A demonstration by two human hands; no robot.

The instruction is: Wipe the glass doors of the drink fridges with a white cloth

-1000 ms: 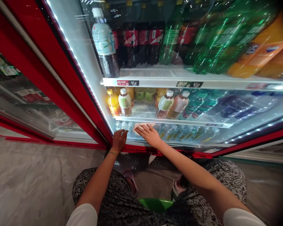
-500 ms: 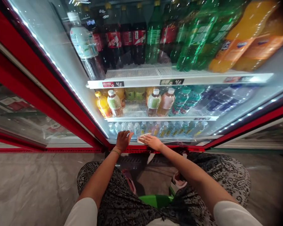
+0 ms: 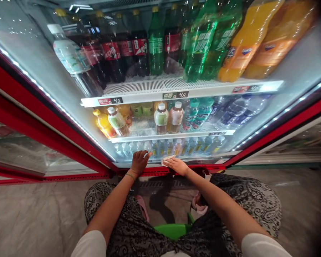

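Observation:
My right hand [image 3: 178, 165] lies with fingers extended over a pale folded cloth [image 3: 167, 160], pressing it to the lower part of the cooler's glass door [image 3: 156, 165]. To its left, my left hand [image 3: 139, 162] is raised by the glass, its fingers loosely bent and apart, with nothing in it. Whether its fingertips touch the pane I cannot tell. Behind the glass, just beyond both hands, small clear bottles [image 3: 154, 147] stand in a row on the lowest level.
Shelves above hold cola bottles [image 3: 140, 51], green bottles [image 3: 202, 43] and orange drinks [image 3: 246, 44]. Red frames [image 3: 69, 142] border the door. A green stool [image 3: 173, 231] shows between my knees, over a grey floor [image 3: 42, 217].
The view has shifted, so the shelves sit further left and the upper bottles look larger. My right hand and the cloth have slid a little to the right along the glass.

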